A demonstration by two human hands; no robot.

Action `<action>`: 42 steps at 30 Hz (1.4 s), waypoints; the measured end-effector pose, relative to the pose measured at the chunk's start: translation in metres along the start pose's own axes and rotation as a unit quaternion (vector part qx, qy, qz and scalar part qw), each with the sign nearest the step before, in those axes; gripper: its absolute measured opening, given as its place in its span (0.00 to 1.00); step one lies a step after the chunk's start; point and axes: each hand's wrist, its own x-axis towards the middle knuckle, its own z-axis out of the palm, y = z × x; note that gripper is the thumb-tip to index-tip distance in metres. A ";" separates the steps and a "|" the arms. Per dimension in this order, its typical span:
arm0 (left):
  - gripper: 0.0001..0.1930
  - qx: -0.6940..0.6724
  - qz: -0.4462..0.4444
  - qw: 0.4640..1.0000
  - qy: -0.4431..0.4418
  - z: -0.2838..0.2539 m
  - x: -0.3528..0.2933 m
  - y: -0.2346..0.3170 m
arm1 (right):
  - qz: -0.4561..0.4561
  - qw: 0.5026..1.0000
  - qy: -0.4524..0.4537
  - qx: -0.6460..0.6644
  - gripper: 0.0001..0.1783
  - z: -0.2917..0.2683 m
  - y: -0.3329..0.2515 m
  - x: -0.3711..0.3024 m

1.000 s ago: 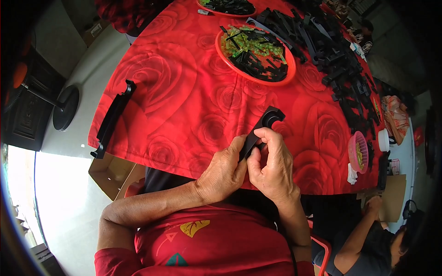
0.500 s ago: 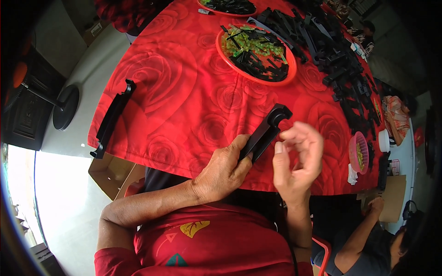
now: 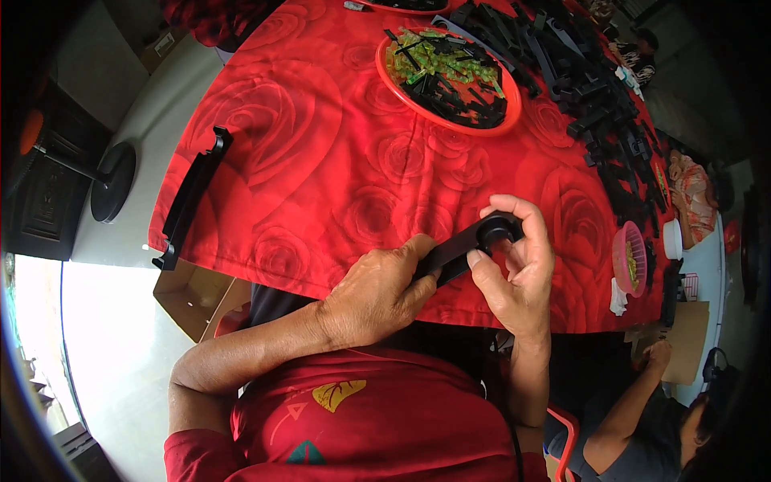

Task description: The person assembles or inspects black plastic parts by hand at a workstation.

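Note:
My left hand (image 3: 380, 291) is wrapped round the lower end of a long black plastic part (image 3: 456, 249) with a rounded, hooked end. At that hooked end my right hand (image 3: 520, 273) grips with thumb and fingers, the index finger curled over the top. The part is held slanted above the near edge of the table, its lower end hidden in my left hand. A similar black plastic part (image 3: 193, 199) lies apart at the left edge of the red tablecloth (image 3: 321, 177).
A red-orange plate (image 3: 450, 124) holds black strips and yellow-green pieces. Many black parts (image 3: 594, 96) are heaped at the far right. A pink basket (image 3: 629, 261) stands near the right edge. A co-worker's arm (image 3: 622, 406) is at lower right; a cardboard box (image 3: 193, 301) sits below left.
My right hand has moved from beside the black part onto its hooked end and closed on it. The part has tipped lower toward the right.

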 end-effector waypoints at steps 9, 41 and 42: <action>0.11 0.112 0.031 0.993 -0.033 -0.005 -0.003 0.001 | -0.138 0.943 -0.106 -0.284 0.18 -0.013 -0.017 0.014; 0.13 0.117 -0.028 0.991 -0.050 -0.005 0.001 -0.001 | 0.019 0.942 -0.267 -0.203 0.08 -0.010 -0.003 0.035; 0.13 0.126 -0.030 0.991 -0.039 -0.005 0.004 0.001 | 0.019 0.941 -0.274 -0.197 0.09 -0.013 -0.001 0.037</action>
